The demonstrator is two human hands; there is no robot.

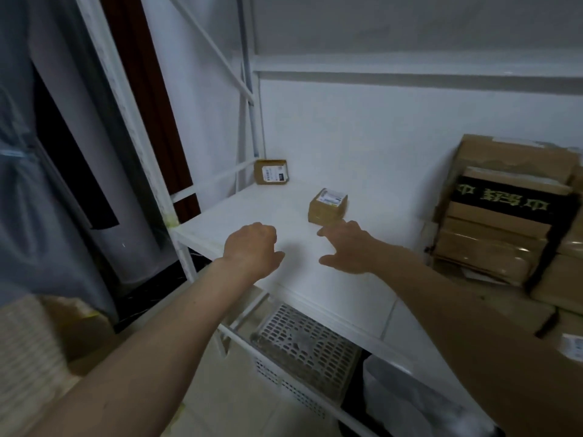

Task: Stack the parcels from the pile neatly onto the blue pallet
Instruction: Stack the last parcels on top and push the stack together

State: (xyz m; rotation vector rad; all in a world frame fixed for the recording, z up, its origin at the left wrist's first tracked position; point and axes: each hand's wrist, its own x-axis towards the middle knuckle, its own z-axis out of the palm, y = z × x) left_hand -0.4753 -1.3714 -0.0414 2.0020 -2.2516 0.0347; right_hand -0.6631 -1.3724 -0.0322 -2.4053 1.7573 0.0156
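Basket: white perforated basket [310,345] sat under the shelf, nearest the camera.
Left hand: left hand [254,247] hovered over the white shelf [331,288], grip narrow, fingers curled under, holding nothing.
Right hand: right hand [348,247] hovered beside it, grip wide, forefinger stretched toward the small parcel [328,205], just short of it; contact unclear.
Small parcel: flat on the shelf, white label on top.
Box stack: cardboard boxes [511,216] piled at the shelf's right end.
Far parcel: second parcel [271,171] leaned in the back-left corner, label facing out.
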